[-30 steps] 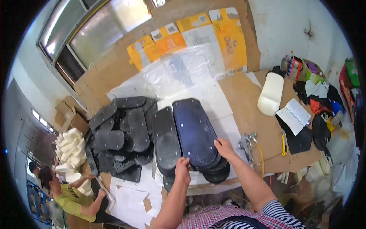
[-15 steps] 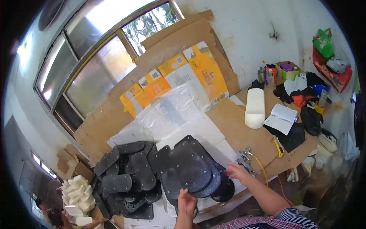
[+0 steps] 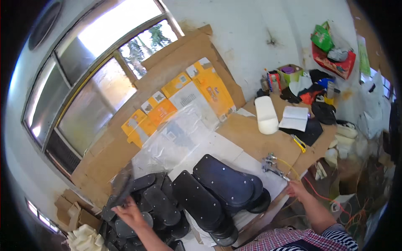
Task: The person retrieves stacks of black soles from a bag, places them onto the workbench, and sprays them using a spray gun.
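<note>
My left hand (image 3: 130,214) is closed on a thin black padded piece (image 3: 122,187), smeared by motion and raised over a pile of black padded pieces (image 3: 161,203) at the left. My right hand (image 3: 296,189) is at the near end of a silver spray gun (image 3: 273,166) on the table, its fingers curled at that end. A yellow hose runs from the gun. Between my hands lie two stacks of long black rounded pieces dotted with metal studs, a left stack (image 3: 197,201) and a right stack (image 3: 224,180).
Brown card and white sheets cover the table (image 3: 247,129). A cream foam piece (image 3: 266,115), an open notebook (image 3: 295,118) and a yellow cutter (image 3: 299,143) lie at the right. Cream foam pieces (image 3: 86,239) are heaped lower left beside a cardboard box (image 3: 79,215). A red cable trails to the floor.
My left hand has moved left from the stack to the pile and now holds a black padded piece. My right hand has shifted right to the spray gun. The view has turned.
</note>
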A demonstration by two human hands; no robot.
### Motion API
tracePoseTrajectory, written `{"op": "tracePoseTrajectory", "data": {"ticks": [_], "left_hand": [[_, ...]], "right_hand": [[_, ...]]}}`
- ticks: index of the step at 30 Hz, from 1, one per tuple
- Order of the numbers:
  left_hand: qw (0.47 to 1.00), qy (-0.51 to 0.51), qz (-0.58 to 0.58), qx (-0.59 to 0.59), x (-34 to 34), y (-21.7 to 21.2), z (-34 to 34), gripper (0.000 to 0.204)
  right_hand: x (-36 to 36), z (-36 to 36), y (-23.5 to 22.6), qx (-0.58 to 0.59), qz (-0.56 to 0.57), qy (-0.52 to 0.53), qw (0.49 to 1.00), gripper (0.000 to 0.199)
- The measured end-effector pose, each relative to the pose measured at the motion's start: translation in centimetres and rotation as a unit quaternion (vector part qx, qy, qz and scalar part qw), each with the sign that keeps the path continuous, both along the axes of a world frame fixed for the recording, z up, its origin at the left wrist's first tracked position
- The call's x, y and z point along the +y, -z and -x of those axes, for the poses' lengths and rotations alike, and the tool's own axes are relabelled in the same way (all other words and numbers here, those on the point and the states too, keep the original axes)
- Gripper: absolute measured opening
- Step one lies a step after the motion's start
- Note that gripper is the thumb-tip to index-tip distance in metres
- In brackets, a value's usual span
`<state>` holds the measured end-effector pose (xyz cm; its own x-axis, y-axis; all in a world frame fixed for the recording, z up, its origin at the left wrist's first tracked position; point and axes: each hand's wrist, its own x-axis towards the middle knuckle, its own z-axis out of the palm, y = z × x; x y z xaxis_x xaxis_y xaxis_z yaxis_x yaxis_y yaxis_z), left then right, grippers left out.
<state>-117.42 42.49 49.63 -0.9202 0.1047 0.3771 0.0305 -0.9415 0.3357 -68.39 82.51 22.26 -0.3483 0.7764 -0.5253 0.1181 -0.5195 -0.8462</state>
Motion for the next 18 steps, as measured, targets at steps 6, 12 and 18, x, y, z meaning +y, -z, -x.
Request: {"op": "tracePoseTrajectory", "data": {"ticks": [6, 12, 18], "left_hand": [[0.980, -0.065, 0.163, -0.094, 1.3, 1.8, -1.7, 0.066], [0.783, 0.323, 0.526, -0.078, 4.1, 20.4, -17.4, 0.045], [0.560, 0.542, 0.570, -0.260, 6.0, 32.3, -28.9, 0.058]], "right_hand": [[2.9, 5.3, 5.1, -0.183, -0.298, -0.035, 0.936, 0.048], [5.1, 10.6, -0.3, -0.358, -0.393, -0.181, 0.827, 0.052], [0.9, 8.2, 7.6, -0.433, -0.628, -0.121, 0.636, 0.031]]}}
